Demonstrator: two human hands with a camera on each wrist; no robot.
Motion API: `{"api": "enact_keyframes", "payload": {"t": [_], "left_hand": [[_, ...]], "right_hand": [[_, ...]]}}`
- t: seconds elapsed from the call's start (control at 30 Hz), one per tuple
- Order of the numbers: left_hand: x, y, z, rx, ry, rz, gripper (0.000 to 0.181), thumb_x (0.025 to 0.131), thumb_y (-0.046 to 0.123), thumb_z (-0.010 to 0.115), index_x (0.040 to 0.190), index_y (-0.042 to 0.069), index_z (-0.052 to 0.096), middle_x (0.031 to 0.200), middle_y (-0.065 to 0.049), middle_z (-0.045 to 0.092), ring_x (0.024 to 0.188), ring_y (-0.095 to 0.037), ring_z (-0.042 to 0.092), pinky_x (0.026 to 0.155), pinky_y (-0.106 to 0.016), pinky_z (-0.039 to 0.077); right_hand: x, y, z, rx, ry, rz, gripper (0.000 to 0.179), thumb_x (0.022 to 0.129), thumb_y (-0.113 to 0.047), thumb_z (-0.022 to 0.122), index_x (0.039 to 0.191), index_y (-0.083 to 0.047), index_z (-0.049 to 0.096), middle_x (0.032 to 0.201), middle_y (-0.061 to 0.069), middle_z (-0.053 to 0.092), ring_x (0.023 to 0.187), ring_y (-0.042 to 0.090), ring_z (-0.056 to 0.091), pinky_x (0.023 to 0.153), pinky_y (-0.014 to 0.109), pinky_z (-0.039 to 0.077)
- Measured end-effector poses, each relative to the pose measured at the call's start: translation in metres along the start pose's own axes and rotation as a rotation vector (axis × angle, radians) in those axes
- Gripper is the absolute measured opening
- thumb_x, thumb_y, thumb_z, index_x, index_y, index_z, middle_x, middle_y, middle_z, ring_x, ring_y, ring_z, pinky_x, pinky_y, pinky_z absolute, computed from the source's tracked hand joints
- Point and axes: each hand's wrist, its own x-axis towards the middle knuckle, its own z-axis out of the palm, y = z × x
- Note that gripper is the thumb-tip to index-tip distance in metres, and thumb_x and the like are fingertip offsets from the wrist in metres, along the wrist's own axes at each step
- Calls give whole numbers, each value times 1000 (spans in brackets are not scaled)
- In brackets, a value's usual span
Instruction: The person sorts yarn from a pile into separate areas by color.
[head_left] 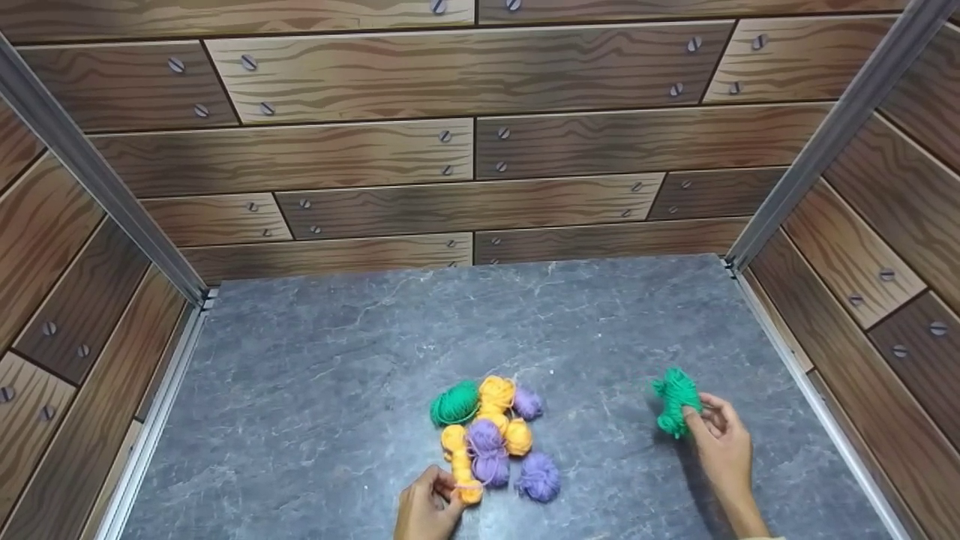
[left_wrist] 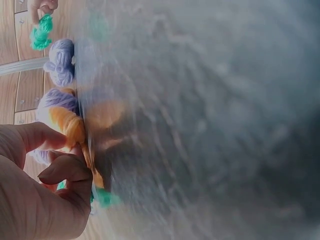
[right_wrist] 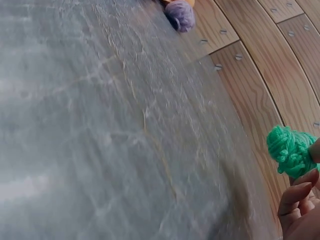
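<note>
Fingers of the right hand pinch a green yarn bundle, which I see held above the bench on the right, well apart from the other yarn. On my head view the left hand pinches the near end of a long yellow yarn bundle, which lies just beside a purple bundle. Behind these I make out a second green bundle, with a purple ball nearer me on the right.
</note>
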Motion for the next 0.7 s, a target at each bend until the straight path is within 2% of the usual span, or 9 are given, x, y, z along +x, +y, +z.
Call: {"api": "enact_keyframes", "payload": {"t": [0.2,0.43,0.7], "left_hand": [[-1,0,0,-11,21,6,17,74,0,74,82,11,63,68,8,61,53,1,44,51,-19,39],[0,0,-2,-5,4,1,16,75,1,74,82,11,63,69,8,63,53,0,45,51,-20,39],[0,1,-1,-10,16,-2,17,75,0,75,82,11,63,69,7,62,53,0,44,51,-20,40]], "right_hand": [[3,4,-11,-81,-35,75,49,98,-35,69,135,-5,57,94,-19,67,86,-4,65,73,15,53],[7,12,-23,-135,-47,159,53,97,-40,69,138,-8,56,86,-22,66,66,4,57,57,22,48],[15,18,-31,-188,-62,218,59,97,-45,68,141,-7,55,84,-21,64,71,3,56,63,22,49]]}}
